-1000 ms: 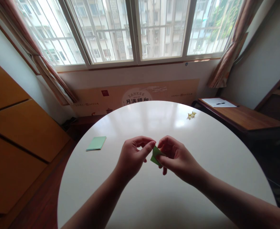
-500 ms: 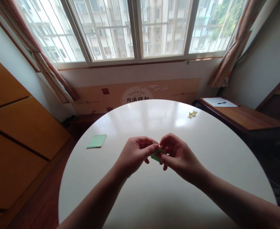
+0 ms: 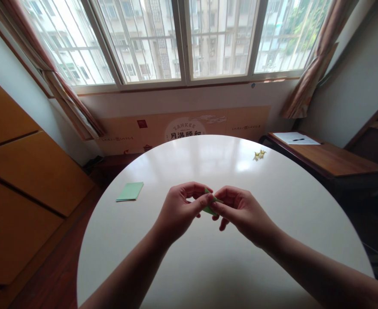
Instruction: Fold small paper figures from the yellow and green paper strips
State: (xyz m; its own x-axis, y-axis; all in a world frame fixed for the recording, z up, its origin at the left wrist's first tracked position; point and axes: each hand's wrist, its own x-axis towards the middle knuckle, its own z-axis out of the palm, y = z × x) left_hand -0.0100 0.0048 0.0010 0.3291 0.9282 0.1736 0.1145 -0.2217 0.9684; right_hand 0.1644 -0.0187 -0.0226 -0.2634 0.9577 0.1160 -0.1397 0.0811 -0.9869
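Observation:
A small folded piece of green paper [image 3: 210, 210] is held above the middle of the white round table [image 3: 189, 266]. My left hand [image 3: 185, 208] pinches it from the left between thumb and fingers. From the right, my right hand [image 3: 234, 206] closes on the same paper, its thumb near the left thumb. The fingertips cover most of the paper, so its folded shape cannot be made out fully; a pointed corner sticks up between the hands.
On the table's left lies a stack of light green square paper sheets [image 3: 130, 192]. Small yellow folded paper pieces [image 3: 259, 155] sit near the far right edge. Beyond that side, a wooden side table [image 3: 346, 159] bears a white sheet [image 3: 292, 138] with a dark pen [image 3: 299, 139].
My right hand's fingers and thumb have shifted slightly left, closer to the left thumb, and less of the green paper shows. The left hand has hardly moved.

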